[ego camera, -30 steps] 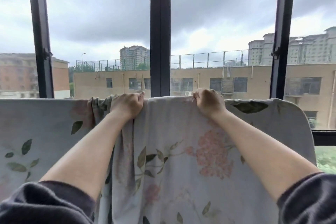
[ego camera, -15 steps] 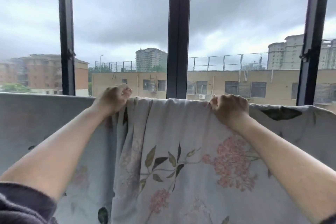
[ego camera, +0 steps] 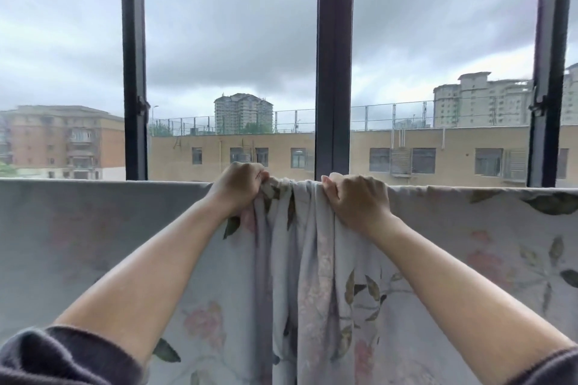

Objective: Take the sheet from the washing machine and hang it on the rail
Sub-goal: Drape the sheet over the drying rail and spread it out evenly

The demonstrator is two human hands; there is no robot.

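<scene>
Gripping bunched sheet [ego camera: 312, 259] top, left hand [ego camera: 239, 189], right hand [ego camera: 359, 201] (fingers curled)

Dark window frames [ego camera: 333, 66], grey overcast sky [ego camera: 231, 15], buildings [ego camera: 406, 150]

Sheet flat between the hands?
No, the sheet hangs bunched in folds between the left hand and right hand, which both grip its top edge.
</scene>
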